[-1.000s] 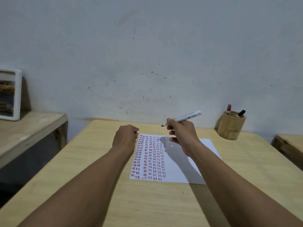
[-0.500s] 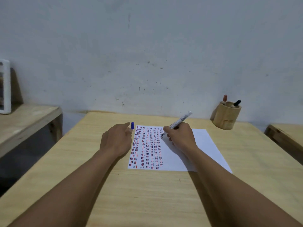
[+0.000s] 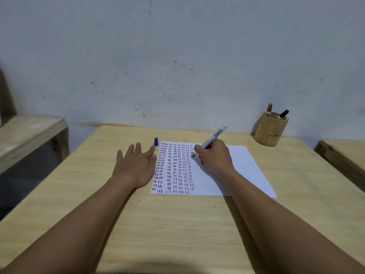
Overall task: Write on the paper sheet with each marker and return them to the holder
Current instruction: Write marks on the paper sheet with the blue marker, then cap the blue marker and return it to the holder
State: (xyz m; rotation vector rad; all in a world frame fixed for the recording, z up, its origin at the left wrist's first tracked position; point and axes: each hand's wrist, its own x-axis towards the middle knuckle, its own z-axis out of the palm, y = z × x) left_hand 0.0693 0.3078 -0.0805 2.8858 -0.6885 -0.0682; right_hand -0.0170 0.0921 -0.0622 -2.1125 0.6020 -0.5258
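Note:
A white paper sheet [image 3: 243, 171] lies on the wooden table [image 3: 177, 224], its left half filled with columns of red, blue and black dashes. My right hand [image 3: 214, 159] grips a white-barrelled marker [image 3: 215, 135], whose tip touches the paper beside the last column. My left hand [image 3: 136, 165] lies flat on the table just left of the sheet, fingers spread. A blue cap [image 3: 156, 141] stands upright by its fingertips, at the sheet's top left corner. A round wooden holder [image 3: 269, 131] at the back right holds a red-capped marker [image 3: 269, 108] and a black-capped marker [image 3: 283, 114].
A grey wall [image 3: 177, 66] runs right behind the table. A lower wooden bench [image 3: 25, 133] stands to the left across a gap, and another wooden surface [image 3: 345, 155] sits at the right edge.
My right hand lowered the marker from mid-air until its tip reached the paper. My left hand set the blue cap down upright, let go and spread flat.

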